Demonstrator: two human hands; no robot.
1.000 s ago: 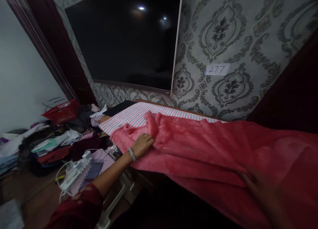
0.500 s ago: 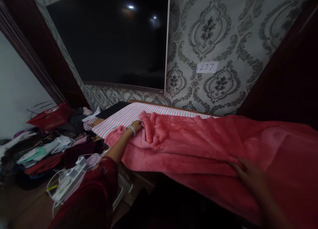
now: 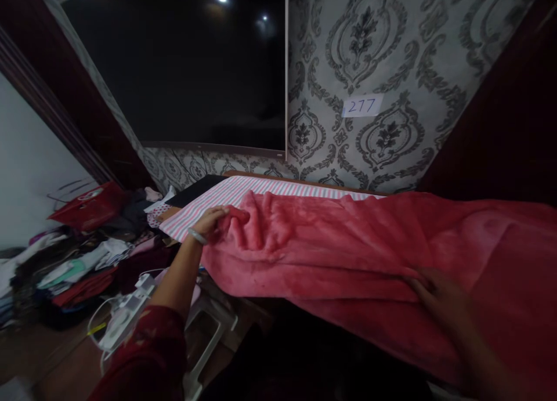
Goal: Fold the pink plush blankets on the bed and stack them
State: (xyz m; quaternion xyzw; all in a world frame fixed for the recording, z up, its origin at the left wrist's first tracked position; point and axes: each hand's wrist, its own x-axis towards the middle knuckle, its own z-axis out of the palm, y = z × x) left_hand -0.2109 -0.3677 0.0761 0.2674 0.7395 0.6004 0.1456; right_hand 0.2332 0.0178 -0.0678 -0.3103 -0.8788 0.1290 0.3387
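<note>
A fluffy red blanket (image 3: 348,244) lies spread over the striped pink-and-white cloth (image 3: 226,195) that covers the table, running from the far left end across to the near right, where it spills over the near edge. The person's left hand (image 3: 212,221), a silver bangle (image 3: 196,236) on its wrist, is at the blanket's left end with the fingers closed on a bunched fold of the fabric there. The right hand (image 3: 439,299) lies on the blanket near the right, palm down along a long crease; its fingers look flat and close together against the pile, though the dim light and blur make the grip hard to judge. Behind the table a large dark screen (image 3: 187,70) hangs on patterned grey wallpaper, and to its right a small paper label (image 3: 362,105) reads 277. On the floor at the left sits a heap of mixed clothes (image 3: 82,256) with a red basket (image 3: 89,201) at its far side, and a white iron (image 3: 124,317) nearer
</note>
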